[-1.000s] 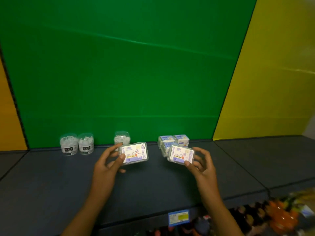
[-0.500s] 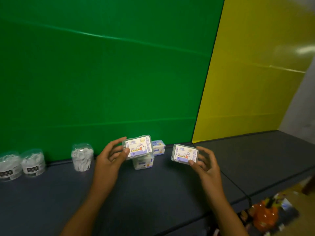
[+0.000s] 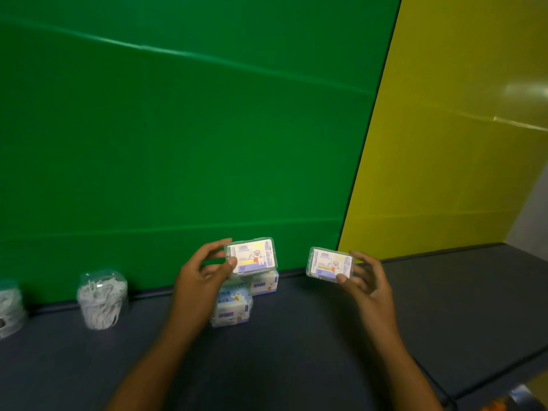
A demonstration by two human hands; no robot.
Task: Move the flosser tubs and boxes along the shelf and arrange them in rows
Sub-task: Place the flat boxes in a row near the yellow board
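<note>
Carried rightward past the tubs (image 3: 102,298), one box (image 3: 252,256) pinched per hand (image 3: 204,277), nearing bare shelf (image 3: 444,307) to start a row.

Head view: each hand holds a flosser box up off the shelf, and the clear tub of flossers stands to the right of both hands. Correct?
Not quite. In the head view the clear tub stands to the left of both hands, not the right. The rest holds: the left hand and right hand each hold a flosser box off the shelf.
</note>
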